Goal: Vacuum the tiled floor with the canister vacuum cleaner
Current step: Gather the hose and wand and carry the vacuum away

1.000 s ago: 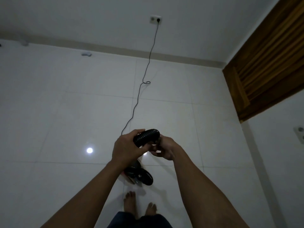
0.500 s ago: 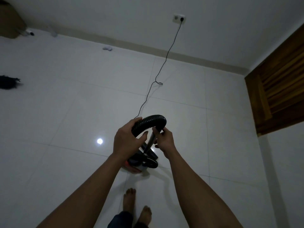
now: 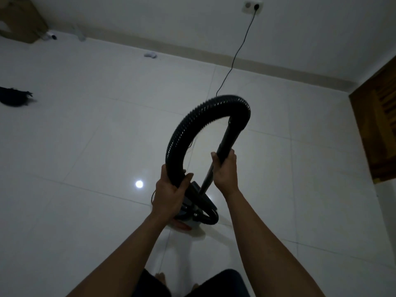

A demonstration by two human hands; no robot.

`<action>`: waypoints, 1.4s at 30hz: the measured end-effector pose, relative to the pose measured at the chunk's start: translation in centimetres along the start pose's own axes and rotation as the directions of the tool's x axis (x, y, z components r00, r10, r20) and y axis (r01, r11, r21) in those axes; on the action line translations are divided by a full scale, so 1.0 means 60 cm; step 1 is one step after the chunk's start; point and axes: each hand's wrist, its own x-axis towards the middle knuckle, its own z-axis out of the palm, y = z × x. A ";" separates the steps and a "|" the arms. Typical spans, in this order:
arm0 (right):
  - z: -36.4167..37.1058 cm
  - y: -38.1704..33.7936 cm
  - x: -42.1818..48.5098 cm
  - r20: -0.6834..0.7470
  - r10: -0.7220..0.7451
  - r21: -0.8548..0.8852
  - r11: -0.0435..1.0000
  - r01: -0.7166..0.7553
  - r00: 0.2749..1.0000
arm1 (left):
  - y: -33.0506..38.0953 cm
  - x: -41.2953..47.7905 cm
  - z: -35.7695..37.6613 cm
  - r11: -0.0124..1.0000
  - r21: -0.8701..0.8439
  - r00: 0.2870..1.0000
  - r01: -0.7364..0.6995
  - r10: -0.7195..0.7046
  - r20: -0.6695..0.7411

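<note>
The black ribbed flexible hose [image 3: 192, 125] arches above both hands and bends into a dark rigid wand tube [image 3: 230, 136]. The left hand [image 3: 169, 196] wraps the hose's lower run; the right hand [image 3: 225, 170] grips the wand. Its long axis slants down between the hands toward the dark canister vacuum body [image 3: 201, 211], which sits on the white tiled floor [image 3: 85, 146] just below them. I'd say the right hand steers; the nozzle end is hidden.

Black ribbed hose [image 3: 181, 131] arches upward (inverted U) and joins a rigid black tube [image 3: 230, 138]. Dark canister [image 3: 203, 209] sits on the white tiled floor [image 3: 85, 146] directly below. The power cord [image 3: 235, 54] runs to the wall socket [image 3: 251, 6].
</note>
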 end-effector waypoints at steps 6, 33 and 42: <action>0.095 0.165 0.055 0.056 0.018 -0.022 1.000 -0.017 0.998 | -0.192 0.040 0.089 0.981 -0.039 0.975 -0.188 0.191 0.115; 0.215 0.394 0.105 0.094 -0.150 -0.054 0.986 0.156 0.984 | -0.626 0.140 0.160 0.806 0.591 0.995 -0.035 -0.029 0.099; 0.228 0.401 0.120 0.130 -0.161 -0.029 0.986 0.166 0.978 | -0.753 0.179 0.143 0.851 0.525 0.968 -0.030 -0.106 0.228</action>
